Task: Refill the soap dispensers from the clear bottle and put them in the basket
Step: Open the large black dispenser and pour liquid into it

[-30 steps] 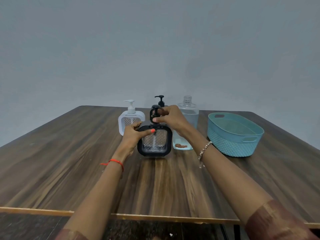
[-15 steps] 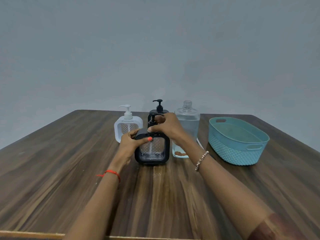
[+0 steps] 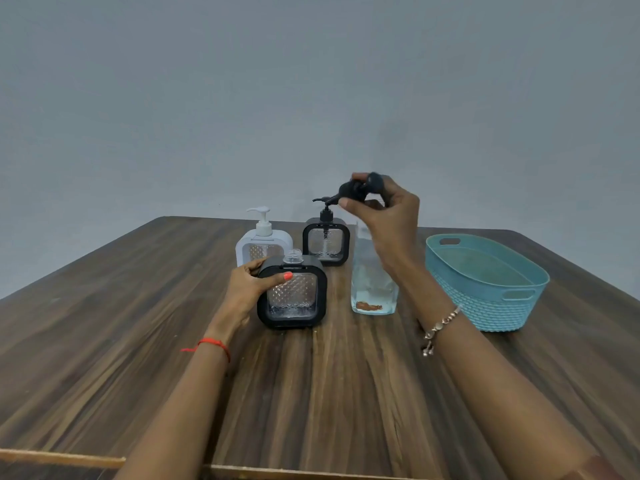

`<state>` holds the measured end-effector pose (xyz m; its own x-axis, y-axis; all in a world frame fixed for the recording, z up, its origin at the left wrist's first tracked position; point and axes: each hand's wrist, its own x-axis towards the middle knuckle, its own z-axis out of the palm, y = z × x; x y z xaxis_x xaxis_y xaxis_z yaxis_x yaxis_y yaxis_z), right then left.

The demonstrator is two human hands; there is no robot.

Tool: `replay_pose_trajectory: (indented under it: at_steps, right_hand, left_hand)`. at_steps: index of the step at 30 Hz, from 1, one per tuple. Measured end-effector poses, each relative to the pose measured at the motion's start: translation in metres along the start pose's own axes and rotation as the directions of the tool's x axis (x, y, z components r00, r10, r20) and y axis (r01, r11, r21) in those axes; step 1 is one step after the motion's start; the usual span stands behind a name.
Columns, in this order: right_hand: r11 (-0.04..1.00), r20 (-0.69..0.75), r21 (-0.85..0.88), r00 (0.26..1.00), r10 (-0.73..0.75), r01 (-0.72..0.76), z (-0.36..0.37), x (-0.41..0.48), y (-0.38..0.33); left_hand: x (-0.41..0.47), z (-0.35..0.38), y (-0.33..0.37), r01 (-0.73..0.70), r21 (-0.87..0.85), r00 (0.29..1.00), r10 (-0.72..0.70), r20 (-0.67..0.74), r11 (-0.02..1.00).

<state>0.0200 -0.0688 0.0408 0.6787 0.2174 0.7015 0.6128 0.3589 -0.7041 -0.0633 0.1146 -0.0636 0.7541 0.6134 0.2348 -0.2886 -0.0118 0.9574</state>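
A black-framed soap dispenser (image 3: 294,296) stands on the wooden table (image 3: 104,323) with its clear neck uncovered. My left hand (image 3: 252,284) grips its left side. My right hand (image 3: 384,216) is raised above the table and holds the dispenser's black pump head (image 3: 360,189). The clear bottle (image 3: 372,285), uncapped and with some liquid at the bottom, stands right of the dispenser, partly behind my right wrist. A white dispenser (image 3: 263,242) and a second black dispenser (image 3: 326,244) stand behind, pumps on. The teal basket (image 3: 485,299) sits at the right with nothing visible in it.
A plain grey wall rises behind the table. The table's near edge runs along the bottom of the view.
My right hand has lifted the pump head off the near black dispenser and raised it up and to the right. My left hand kept hold of the dispenser body.
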Motion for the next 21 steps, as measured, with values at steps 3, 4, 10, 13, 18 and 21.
replay_pose_trajectory:
  at_steps: [3,4,10,13,18,21]
  right_hand:
    - [0.936,0.180,-0.300,0.975,-0.133,0.183,-0.004,-0.017,0.022]
    - [0.888,0.254,-0.371,0.949,-0.187,0.274,-0.005,-0.025,0.035]
    - [0.626,0.658,-0.570,0.752,-0.040,0.532,-0.016,-0.069,0.100]
    - [0.516,0.716,-0.612,0.697,0.038,0.600,-0.015,-0.080,0.109]
    - [0.483,0.753,-0.603,0.653,0.080,0.635,-0.017,-0.085,0.113]
    - [0.533,0.745,-0.606,0.656,0.120,0.591,-0.020,-0.081,0.112]
  left_hand:
    - [-0.002,-0.006,0.003,-0.004,-0.014,0.999,0.003,-0.037,1.000]
    - [-0.003,-0.008,0.004,-0.008,-0.016,0.999,0.007,-0.045,1.000]
    - [-0.008,-0.011,0.006,-0.019,-0.018,0.997,0.017,-0.069,1.000]
    - [-0.008,-0.011,0.007,-0.026,-0.015,0.997,0.025,-0.076,1.000]
    - [-0.008,-0.011,0.007,-0.032,-0.019,0.997,0.031,-0.073,0.999]
    - [-0.005,-0.011,0.007,-0.033,-0.019,0.997,0.032,-0.072,0.999]
